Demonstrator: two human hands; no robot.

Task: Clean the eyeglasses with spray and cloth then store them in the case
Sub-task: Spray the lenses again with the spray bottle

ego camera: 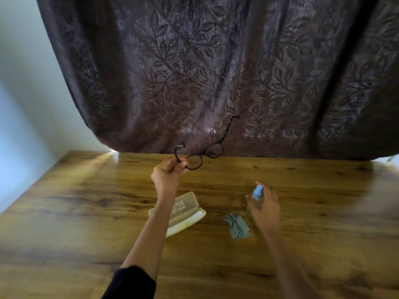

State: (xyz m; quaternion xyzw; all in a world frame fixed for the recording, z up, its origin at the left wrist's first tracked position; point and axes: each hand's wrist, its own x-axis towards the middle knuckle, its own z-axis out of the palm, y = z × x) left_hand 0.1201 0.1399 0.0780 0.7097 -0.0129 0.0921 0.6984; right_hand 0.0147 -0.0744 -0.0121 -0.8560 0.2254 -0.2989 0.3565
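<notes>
Wooden table (86,212) (glossy) before dark curtain (194,72)

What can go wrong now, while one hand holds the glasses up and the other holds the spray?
1. The left hand pinches the glasses by one end only, so they might slip or twist.
2. Spray aimed from the right hand may miss and wet the table or the open case.
</notes>
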